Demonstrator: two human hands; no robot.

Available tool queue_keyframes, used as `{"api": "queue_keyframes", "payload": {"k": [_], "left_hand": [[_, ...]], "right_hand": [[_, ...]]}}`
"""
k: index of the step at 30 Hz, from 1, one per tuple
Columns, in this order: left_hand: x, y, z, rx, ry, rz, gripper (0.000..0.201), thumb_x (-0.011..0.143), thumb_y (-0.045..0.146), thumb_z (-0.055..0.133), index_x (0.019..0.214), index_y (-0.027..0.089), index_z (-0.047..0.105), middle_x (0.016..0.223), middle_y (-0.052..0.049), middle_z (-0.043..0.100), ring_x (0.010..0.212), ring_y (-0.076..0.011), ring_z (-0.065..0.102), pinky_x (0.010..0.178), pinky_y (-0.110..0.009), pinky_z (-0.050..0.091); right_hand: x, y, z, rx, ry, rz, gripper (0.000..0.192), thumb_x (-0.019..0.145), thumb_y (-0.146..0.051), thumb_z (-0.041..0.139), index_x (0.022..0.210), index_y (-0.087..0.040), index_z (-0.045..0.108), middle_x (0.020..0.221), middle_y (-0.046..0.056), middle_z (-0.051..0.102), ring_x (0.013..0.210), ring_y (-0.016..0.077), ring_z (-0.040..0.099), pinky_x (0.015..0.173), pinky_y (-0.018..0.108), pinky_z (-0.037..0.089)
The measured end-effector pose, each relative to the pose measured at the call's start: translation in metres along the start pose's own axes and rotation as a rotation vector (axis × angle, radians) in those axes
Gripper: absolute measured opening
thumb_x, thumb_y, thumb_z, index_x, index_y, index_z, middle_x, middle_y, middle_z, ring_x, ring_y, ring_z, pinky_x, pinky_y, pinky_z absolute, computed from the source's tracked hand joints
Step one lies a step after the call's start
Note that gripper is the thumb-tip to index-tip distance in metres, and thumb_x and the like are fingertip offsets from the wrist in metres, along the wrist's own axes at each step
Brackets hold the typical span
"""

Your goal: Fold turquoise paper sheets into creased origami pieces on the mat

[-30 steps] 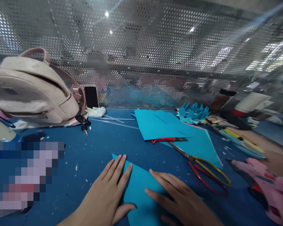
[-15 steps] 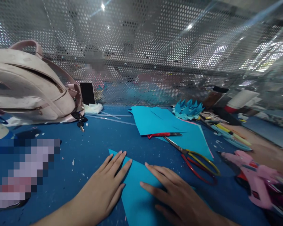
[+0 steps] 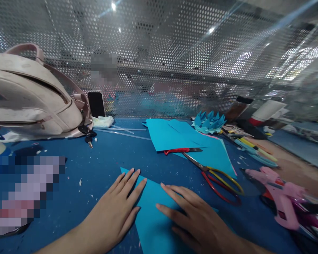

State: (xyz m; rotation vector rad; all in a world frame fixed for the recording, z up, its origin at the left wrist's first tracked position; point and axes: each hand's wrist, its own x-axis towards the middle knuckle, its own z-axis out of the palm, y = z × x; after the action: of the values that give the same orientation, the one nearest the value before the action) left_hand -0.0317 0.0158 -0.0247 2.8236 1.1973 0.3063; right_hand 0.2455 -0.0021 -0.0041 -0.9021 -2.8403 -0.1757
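A light blue sheet of paper (image 3: 153, 215) lies on the dark blue table (image 3: 106, 155) in front of me. My left hand (image 3: 116, 211) rests flat on its left edge, fingers spread and pointing up-right. Flat on the sheet's right part lies my right hand (image 3: 196, 222), fingers pointing left. Neither hand grips anything.
Red and yellow scissors (image 3: 214, 173) lie right of the hands, on a stack of blue sheets (image 3: 180, 137). A pink glue gun (image 3: 281, 197) sits at far right. A beige bag (image 3: 31, 98), keys (image 3: 88, 134) and a phone (image 3: 96, 104) stand at back left. A folded paper flower (image 3: 208, 122) sits by the mesh wall.
The view has shifted slightly, so everything sits a little further left and up. Both hands have stayed flat on the sheet; the left thumb has drawn in.
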Motion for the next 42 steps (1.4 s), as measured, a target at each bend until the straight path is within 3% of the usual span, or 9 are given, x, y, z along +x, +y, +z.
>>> {"api": "queue_keyframes", "payload": {"k": [18, 24, 32, 37, 42], "left_hand": [[0.001, 0.0, -0.001, 0.024, 0.049, 0.041, 0.062, 0.098, 0.028, 0.044, 0.152, 0.021, 0.016, 0.156, -0.016, 0.026, 0.14, -0.0351, 0.029, 0.104, -0.055, 0.042], [0.002, 0.004, 0.007, 0.142, 0.074, 0.092, 0.057, 0.09, 0.017, 0.053, 0.145, 0.022, 0.037, 0.15, -0.019, 0.037, 0.134, -0.0372, 0.039, 0.098, -0.053, 0.049], [-0.006, 0.022, 0.005, 0.32, 0.235, 0.256, 0.037, 0.096, 0.022, 0.045, 0.125, 0.005, 0.06, 0.126, -0.02, 0.063, 0.115, -0.0318, 0.062, 0.087, -0.036, 0.055], [-0.013, 0.032, 0.011, 0.342, 0.235, 0.269, 0.042, 0.095, 0.031, 0.048, 0.124, 0.003, 0.061, 0.125, -0.02, 0.064, 0.111, -0.0309, 0.064, 0.086, -0.034, 0.055], [-0.014, 0.037, 0.014, 0.321, 0.285, 0.204, 0.035, 0.093, 0.022, 0.049, 0.119, 0.004, 0.065, 0.12, -0.019, 0.067, 0.11, -0.0297, 0.065, 0.087, -0.035, 0.054]], "right_hand": [[0.001, 0.001, -0.001, -0.026, -0.031, -0.021, 0.041, 0.094, -0.035, 0.051, 0.135, -0.029, 0.05, 0.146, 0.012, 0.043, 0.128, 0.027, 0.047, 0.095, 0.044, 0.049], [-0.002, 0.002, 0.003, -0.028, -0.012, -0.029, 0.044, 0.093, -0.033, 0.051, 0.137, -0.029, 0.048, 0.148, 0.013, 0.04, 0.131, 0.0274, 0.044, 0.097, 0.045, 0.048], [-0.001, 0.001, 0.002, -0.028, -0.01, -0.026, 0.043, 0.094, -0.032, 0.051, 0.137, -0.028, 0.048, 0.148, 0.013, 0.041, 0.131, 0.0277, 0.044, 0.097, 0.045, 0.048], [0.001, 0.001, 0.0, 0.024, -0.053, -0.005, 0.049, 0.094, -0.032, 0.05, 0.142, -0.028, 0.042, 0.151, 0.012, 0.035, 0.132, 0.0284, 0.044, 0.101, 0.045, 0.045], [0.009, -0.002, 0.004, 0.087, -0.1, 0.081, 0.061, 0.094, -0.032, 0.049, 0.15, -0.022, 0.028, 0.154, 0.012, 0.028, 0.136, 0.0292, 0.038, 0.107, 0.047, 0.037]]}}
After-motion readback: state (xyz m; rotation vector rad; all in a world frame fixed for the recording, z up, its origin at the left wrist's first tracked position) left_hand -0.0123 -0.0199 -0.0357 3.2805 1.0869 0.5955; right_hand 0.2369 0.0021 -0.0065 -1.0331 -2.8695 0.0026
